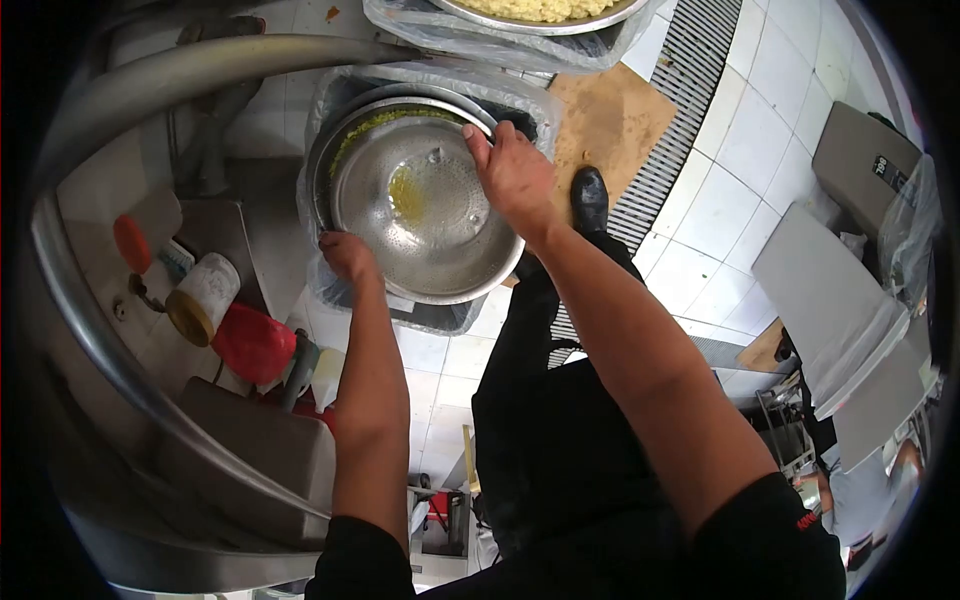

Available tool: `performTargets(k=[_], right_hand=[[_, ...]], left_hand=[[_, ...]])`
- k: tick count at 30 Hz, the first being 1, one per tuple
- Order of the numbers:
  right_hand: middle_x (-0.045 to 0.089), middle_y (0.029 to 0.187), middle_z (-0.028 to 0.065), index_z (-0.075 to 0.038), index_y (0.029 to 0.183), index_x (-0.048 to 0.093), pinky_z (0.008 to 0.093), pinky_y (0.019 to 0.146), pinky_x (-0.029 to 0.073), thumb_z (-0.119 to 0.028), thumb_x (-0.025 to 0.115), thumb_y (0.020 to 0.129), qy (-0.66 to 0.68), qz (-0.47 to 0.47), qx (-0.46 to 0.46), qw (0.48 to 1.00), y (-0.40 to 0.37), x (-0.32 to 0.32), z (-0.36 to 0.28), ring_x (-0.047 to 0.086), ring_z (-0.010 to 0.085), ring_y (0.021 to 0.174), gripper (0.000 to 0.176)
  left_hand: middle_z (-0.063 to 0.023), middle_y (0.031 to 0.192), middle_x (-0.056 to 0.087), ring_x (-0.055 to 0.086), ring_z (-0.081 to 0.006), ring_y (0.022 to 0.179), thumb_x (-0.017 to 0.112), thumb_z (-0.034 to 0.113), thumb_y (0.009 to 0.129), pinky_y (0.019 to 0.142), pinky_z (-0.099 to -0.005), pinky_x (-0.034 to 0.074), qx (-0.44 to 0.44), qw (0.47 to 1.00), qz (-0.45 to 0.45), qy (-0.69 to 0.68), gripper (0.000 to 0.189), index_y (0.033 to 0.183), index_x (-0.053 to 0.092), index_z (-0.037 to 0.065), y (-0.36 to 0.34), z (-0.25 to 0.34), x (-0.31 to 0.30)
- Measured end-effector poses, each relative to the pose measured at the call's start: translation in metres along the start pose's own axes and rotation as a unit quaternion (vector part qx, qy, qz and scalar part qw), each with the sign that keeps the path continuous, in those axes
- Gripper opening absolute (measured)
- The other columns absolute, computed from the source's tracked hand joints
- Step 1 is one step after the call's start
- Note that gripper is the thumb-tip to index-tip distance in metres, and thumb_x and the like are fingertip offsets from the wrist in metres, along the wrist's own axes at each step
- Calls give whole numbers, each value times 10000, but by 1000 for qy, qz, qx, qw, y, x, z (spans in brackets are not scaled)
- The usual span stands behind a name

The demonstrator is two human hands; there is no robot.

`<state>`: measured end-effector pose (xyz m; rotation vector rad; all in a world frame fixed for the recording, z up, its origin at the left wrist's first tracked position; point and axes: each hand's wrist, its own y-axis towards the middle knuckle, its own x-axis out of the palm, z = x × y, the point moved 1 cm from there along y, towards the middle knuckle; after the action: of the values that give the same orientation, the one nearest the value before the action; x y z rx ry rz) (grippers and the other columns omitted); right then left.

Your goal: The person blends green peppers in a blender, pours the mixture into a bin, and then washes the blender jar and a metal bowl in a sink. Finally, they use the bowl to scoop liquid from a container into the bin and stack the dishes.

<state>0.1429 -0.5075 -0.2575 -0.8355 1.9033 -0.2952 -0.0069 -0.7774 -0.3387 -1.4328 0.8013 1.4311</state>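
A wide steel bowl (440, 255) is held between my two hands, its wet inside showing droplets and a yellowish patch near the middle. My left hand (350, 256) has its fingers wrapped round the lower-left rim. At the upper-right rim, my right hand (517, 178) grips with the thumb over the edge. Behind this bowl is a larger steel bowl (322, 165), mostly covered by it. Green crumbly bits (375, 122) show along the gap between the two. Both overlap a container lined with a clear plastic bag (540, 105).
A steel pan of yellow mash (545, 8) stands at the top on another bagged container. On the left are a curved metal rim (85, 300), a plastic jar (205, 295) and a red item (255, 343). Cardboard (610, 125) and a floor grate (690, 100) lie right. Another person (860, 500) is lower right.
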Motion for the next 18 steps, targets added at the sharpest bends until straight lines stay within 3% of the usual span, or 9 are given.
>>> performTargets(k=[5,10,18], right_hand=[[679,876,194,-47,969,584,473,686,540,-602,442,962,-8,26,-29,999,3,6,5,682,393,802,572],[685,861,198,-48,948,581,486,666,534,-599,453,960,-16,5,-22,1000,6,8,3,679,399,780,566],[678,790,199,-46,929,565,498,650,529,-584,448,969,-9,4,-33,999,8,9,5,676,401,748,552]], left_hand=[[-298,1050,663,657,-444,951,296,312,1018,830,-521,546,33,997,12,74,483,1044,631,-35,7,-9,11],[-302,1077,652,630,-461,990,296,320,1026,862,-502,524,39,998,43,5,519,1066,629,-75,-8,6,-5],[-314,1119,636,616,-463,1033,276,344,1036,879,-496,520,10,1000,20,-2,561,1086,622,-94,-4,5,-3]])
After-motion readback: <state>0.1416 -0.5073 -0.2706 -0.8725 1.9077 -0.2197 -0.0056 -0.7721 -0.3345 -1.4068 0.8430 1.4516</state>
